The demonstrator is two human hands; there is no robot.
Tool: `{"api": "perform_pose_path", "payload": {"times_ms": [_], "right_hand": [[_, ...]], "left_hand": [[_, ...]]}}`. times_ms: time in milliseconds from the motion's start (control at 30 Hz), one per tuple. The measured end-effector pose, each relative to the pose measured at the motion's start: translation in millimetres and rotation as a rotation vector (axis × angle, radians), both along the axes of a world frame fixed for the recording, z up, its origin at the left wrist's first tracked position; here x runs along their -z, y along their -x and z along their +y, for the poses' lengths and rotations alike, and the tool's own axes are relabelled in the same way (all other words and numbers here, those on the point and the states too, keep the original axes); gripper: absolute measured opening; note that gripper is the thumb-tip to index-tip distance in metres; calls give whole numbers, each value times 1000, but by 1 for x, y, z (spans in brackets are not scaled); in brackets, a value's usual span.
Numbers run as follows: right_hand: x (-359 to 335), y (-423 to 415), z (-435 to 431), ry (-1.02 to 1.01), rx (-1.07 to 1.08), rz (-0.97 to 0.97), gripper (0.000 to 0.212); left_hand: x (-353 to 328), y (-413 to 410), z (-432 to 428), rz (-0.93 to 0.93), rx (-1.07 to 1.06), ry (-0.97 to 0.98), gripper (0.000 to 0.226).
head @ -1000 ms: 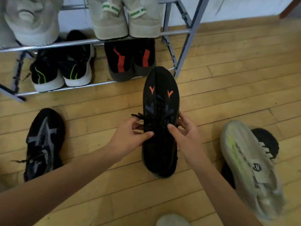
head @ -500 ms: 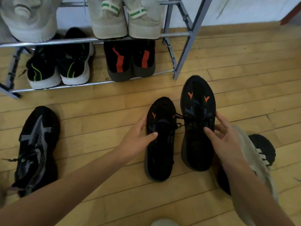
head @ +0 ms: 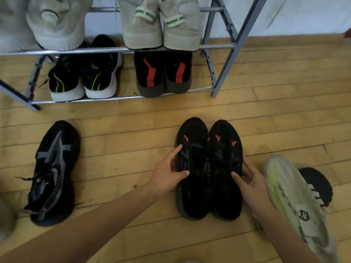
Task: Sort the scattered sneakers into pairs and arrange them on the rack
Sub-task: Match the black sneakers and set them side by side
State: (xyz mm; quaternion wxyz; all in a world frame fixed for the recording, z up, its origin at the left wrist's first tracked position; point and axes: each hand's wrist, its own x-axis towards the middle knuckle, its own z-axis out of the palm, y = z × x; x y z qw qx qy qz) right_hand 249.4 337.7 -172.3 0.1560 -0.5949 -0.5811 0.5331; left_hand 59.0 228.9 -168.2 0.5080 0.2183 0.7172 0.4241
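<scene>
- Down on the wooden floor, two black sneakers with orange marks stand side by side, touching, toes toward twelve o'clock: the left sneaker and the right sneaker.
- At nine o'clock of the pair, the left hand clasps the left sneaker's outer side, fingers spread.
- At three o'clock, the right hand grips the right sneaker's outer side.
- At twelve o'clock stands the metal rack, carrying paired shoes on both tiers.
- A black-and-grey sneaker lies well apart at nine o'clock.
- A pale sneaker lies just beside the right hand.

head-worn camera, facing forward and down, close above wooden floor
</scene>
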Motion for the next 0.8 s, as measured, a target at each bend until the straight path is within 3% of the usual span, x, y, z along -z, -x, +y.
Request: {"api": "perform_pose_path", "payload": {"times_ms": [167,333,467,633,800], "right_hand": [[-34,15,-2,52,15,134,62],[-110,60,-3,-99,6,346,70],[-171,95,2,-276,-59,489,58],[-225,122,-9,-411,-154,495,62],[-244,134,-15,-396,-168,518,64]], "left_hand": [[-29,26,-12,79,21,-115,74],[-111,73,-32,290,-9,-325,74],[-177,105,-42,435,-75,-487,75],[-219,125,-63,517,-133,-563,76],[-242,131,-69,524,-140,-561,75]]}}
